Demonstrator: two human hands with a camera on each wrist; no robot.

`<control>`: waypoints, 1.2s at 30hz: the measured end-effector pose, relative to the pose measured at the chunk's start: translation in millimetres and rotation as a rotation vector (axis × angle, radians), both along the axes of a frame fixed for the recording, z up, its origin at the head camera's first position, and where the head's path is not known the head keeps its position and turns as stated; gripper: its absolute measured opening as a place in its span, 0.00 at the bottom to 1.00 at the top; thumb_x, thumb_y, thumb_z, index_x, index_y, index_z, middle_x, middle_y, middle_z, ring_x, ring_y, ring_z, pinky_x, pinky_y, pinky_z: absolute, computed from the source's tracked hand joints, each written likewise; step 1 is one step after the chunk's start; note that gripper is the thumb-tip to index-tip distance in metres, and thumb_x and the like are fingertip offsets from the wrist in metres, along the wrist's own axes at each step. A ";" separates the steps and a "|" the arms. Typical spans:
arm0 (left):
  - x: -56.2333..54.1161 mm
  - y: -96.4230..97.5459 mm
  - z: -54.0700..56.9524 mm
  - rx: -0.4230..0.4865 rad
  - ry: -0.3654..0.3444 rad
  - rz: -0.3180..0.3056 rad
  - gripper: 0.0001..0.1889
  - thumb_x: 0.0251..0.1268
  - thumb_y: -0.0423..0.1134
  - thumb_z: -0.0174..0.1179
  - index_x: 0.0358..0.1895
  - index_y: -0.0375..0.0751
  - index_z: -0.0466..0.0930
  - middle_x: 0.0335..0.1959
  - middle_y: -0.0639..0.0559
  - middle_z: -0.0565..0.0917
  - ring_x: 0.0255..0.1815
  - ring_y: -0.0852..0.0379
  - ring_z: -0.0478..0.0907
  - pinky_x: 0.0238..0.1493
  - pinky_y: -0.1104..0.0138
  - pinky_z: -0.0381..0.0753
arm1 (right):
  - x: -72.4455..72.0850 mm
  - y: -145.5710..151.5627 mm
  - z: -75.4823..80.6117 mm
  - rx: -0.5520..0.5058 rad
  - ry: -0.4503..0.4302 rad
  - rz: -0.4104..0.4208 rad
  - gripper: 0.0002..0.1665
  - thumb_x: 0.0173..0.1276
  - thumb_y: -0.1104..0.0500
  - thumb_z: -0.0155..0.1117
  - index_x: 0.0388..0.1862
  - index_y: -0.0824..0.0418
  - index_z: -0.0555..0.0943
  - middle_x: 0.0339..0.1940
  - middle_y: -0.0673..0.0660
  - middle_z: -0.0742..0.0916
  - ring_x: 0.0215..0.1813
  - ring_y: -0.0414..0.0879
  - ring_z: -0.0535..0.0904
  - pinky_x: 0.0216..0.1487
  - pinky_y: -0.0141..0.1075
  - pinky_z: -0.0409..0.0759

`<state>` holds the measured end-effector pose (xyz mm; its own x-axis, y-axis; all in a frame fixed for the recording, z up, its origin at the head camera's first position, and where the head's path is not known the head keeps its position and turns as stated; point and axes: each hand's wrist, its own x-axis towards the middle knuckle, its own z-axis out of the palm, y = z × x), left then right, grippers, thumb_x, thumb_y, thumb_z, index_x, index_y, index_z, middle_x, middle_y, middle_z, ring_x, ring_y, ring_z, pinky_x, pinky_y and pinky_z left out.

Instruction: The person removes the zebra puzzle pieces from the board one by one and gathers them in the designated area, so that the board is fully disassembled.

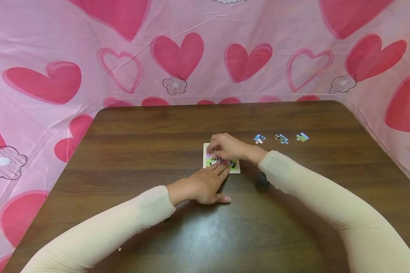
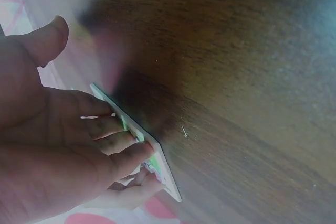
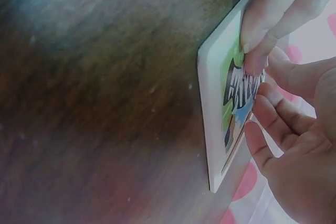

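Note:
A small puzzle board [image 1: 235, 170] with a pale rim lies flat on the table, showing a zebra picture on green. My left hand [image 1: 206, 185] rests its straight fingers on the board's near part, thumb spread out over the table. Above the board's far left part, my right hand [image 1: 227, 147] has its fingers bent down, thumb and fingertips at a puzzle piece [image 3: 243, 113] with blue and striped print. Its fingers partly hide that piece. In the left wrist view the left fingers [image 2: 126, 158] lie over the board's edge.
Three loose puzzle pieces lie in a row right of the board: a blue and white one [image 1: 259, 138], a darker one [image 1: 281, 139] and a blue-green one [image 1: 302, 137]. The brown wooden table [image 1: 140, 151] stands before a pink heart-patterned cloth [image 1: 205, 22].

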<state>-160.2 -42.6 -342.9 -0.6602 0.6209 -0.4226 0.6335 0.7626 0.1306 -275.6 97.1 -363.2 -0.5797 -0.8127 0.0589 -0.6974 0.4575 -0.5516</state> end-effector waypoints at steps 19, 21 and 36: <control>0.8 1.4 0.3 -0.024 0.009 0.005 0.47 0.67 0.66 0.46 0.77 0.38 0.42 0.79 0.44 0.41 0.78 0.48 0.36 0.75 0.60 0.42 | 0.3 -1.7 1.4 0.036 -0.057 -0.021 0.17 0.59 0.74 0.65 0.44 0.60 0.84 0.35 0.52 0.81 0.40 0.45 0.74 0.43 0.36 0.75; 0.9 1.4 0.5 -0.024 0.010 0.003 0.47 0.67 0.66 0.47 0.77 0.37 0.43 0.79 0.44 0.42 0.78 0.48 0.36 0.75 0.60 0.42 | 0.6 -1.9 1.4 0.038 -0.057 -0.016 0.18 0.58 0.75 0.64 0.44 0.60 0.83 0.36 0.52 0.81 0.40 0.46 0.73 0.42 0.36 0.75; 1.5 0.6 0.7 -0.010 -0.005 0.011 0.47 0.67 0.65 0.47 0.77 0.38 0.42 0.79 0.44 0.40 0.78 0.49 0.35 0.75 0.60 0.42 | 2.5 -2.9 5.1 0.104 -0.011 0.016 0.21 0.56 0.76 0.64 0.47 0.62 0.83 0.35 0.53 0.80 0.42 0.46 0.73 0.45 0.37 0.74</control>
